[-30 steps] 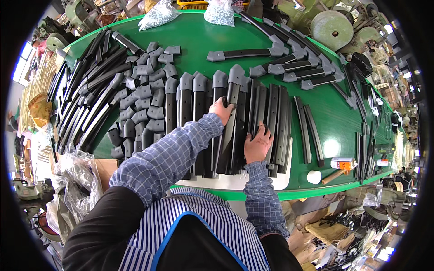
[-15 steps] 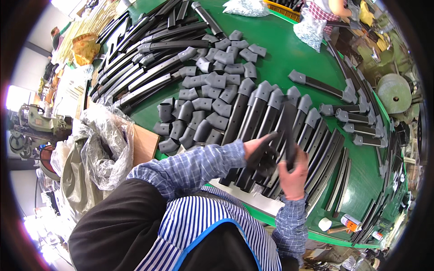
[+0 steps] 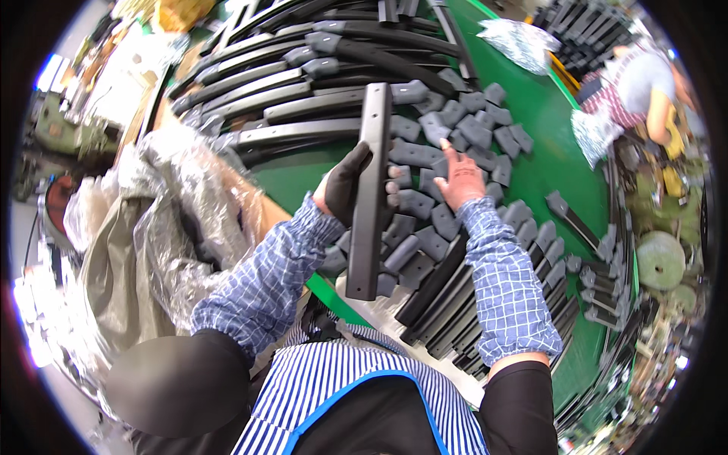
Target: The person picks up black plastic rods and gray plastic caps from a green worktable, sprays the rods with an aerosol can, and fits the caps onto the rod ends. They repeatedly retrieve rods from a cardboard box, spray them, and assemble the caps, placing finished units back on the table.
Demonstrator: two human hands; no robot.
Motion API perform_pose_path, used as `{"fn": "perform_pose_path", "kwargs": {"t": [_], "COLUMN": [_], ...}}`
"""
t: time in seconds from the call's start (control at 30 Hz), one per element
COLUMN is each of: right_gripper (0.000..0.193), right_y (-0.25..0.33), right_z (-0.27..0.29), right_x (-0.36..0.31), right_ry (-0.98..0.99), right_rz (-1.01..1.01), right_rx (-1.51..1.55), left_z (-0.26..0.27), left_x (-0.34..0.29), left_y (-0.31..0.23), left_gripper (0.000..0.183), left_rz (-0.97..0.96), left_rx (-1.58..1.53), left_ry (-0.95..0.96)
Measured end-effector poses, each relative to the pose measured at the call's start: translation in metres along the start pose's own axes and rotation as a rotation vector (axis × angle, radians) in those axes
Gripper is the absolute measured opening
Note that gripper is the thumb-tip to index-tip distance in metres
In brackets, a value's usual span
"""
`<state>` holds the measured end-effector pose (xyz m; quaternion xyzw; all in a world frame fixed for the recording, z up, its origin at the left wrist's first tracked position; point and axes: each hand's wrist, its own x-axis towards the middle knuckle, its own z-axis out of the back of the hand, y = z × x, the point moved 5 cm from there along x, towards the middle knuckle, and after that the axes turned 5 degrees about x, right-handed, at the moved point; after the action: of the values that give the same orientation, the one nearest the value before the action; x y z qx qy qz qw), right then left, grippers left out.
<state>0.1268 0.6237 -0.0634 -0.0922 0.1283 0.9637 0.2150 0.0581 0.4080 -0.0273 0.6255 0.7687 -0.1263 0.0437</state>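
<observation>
long black bar [image 3: 371,189] gripped by left hand [image 3: 345,186]; right hand [image 3: 460,176] over small grey parts [image 3: 470,129]

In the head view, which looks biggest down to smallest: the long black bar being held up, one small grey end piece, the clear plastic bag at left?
1. clear plastic bag
2. long black bar, though it is nearer the camera
3. grey end piece

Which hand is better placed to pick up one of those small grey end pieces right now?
Right hand: open and resting on the small grey pieces. The left hand is full, gripping the long black bar.

crowded grey caps [image 3: 462,129], bare green strip [image 3: 542,163] probably passable
</observation>
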Motion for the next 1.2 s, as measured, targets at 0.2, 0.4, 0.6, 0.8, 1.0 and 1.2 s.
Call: {"fn": "perform_pose_path", "kwargs": {"t": [0.2, 0.4, 0.6, 0.8, 1.0, 1.2], "right_gripper": [0.047, 0.047, 0.041, 0.03, 0.023, 0.03], "right_y": [-0.026, -0.036, -0.069, -0.093, -0.106, -0.105], "right_z": [0.02, 0.058, 0.118, 0.196, 0.236, 0.238], "right_x": [-0.037, -0.168, -0.259, -0.32, -0.326, -0.311], "right_ry": [-0.182, -0.196, -0.412, -0.735, -1.136, -1.092], "right_rz": [-0.138, -0.027, 0.338, 0.559, 0.573, 0.71], "right_rx": [0.824, 2.066, 2.561, 2.364, 2.161, 2.258], "left_z": [-0.033, -0.089, -0.144, -0.173, -0.182, -0.171], "left_x": [-0.004, 0.004, -0.009, -0.032, -0.044, -0.054], "left_y": [0.009, 0.092, 0.187, 0.249, 0.278, 0.264], "left_gripper": [0.055, 0.071, 0.074, 0.071, 0.068, 0.052], "left_rz": [-0.065, 0.112, 0.31, 0.422, 0.509, 0.235], "left_rx": [-0.059, -0.092, 0.044, 0.059, 0.133, 0.561], "left_ry": [0.226, 0.437, 0.524, 0.582, 0.712, 0.395]}}
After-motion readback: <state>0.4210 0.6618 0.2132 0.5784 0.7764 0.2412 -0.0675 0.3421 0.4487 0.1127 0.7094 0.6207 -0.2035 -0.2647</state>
